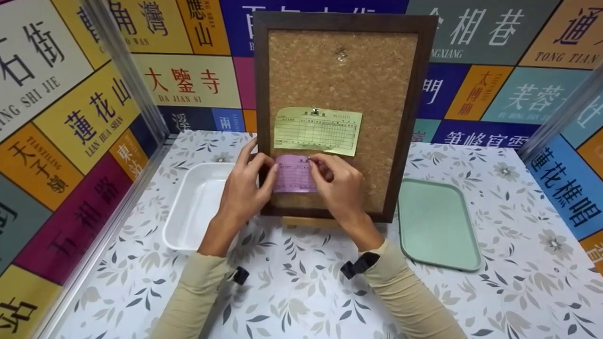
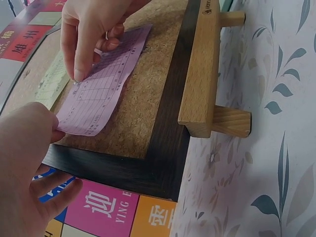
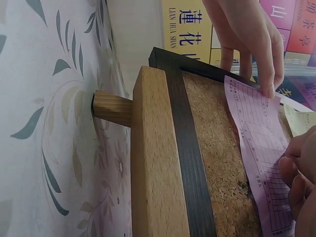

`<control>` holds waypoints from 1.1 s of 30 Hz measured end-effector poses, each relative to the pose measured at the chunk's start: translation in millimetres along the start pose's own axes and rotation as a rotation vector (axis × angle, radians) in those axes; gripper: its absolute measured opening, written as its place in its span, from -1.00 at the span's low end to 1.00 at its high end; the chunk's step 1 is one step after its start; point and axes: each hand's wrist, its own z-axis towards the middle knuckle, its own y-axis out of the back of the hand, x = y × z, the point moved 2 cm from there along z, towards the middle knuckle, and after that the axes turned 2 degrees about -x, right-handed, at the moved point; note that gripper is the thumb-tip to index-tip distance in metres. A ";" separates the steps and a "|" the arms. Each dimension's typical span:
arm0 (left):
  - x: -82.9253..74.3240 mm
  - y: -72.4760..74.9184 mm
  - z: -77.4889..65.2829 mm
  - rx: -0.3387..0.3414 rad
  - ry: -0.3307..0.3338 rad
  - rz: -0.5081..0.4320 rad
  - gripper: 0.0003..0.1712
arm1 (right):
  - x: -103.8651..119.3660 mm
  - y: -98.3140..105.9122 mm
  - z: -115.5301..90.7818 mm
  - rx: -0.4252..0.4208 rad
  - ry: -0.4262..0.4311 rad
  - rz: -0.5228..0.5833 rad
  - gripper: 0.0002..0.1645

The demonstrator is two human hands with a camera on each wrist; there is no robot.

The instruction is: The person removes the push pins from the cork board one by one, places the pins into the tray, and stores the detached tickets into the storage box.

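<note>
A pink slip (image 1: 294, 173) of printed paper lies against the lower part of a framed cork board (image 1: 377, 155). My left hand (image 1: 247, 181) pinches its left edge between thumb and fingers, other fingers beyond the dark frame. My right hand (image 1: 338, 183) has thumb and forefinger together at the slip's top edge, on a small push pin mostly hidden by the fingertips. In the left wrist view the slip (image 2: 106, 81) bows slightly off the cork. Just above, a yellow-green slip (image 1: 315, 132) hangs from a small dark fastener (image 1: 315, 111).
The board leans on a wooden stand (image 2: 205, 74). A white tray (image 1: 176, 226) stands left of it, and a green tray (image 1: 438, 226) lies to the right. Near the board's top is a small shiny cluster (image 1: 340, 55). Sign-printed walls (image 1: 188, 80) enclose the patterned table (image 1: 292, 282).
</note>
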 end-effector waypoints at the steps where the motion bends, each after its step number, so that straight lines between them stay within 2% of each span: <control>1: 0.0 0.1 0.0 0.002 0.000 0.004 -0.79 | 0.0 0.0 -0.5 0.001 0.000 -0.001 -0.91; 33: 1.5 -0.2 -0.5 0.000 -0.014 0.013 -0.79 | 1.1 -1.6 -1.1 0.049 -0.033 -0.054 -0.90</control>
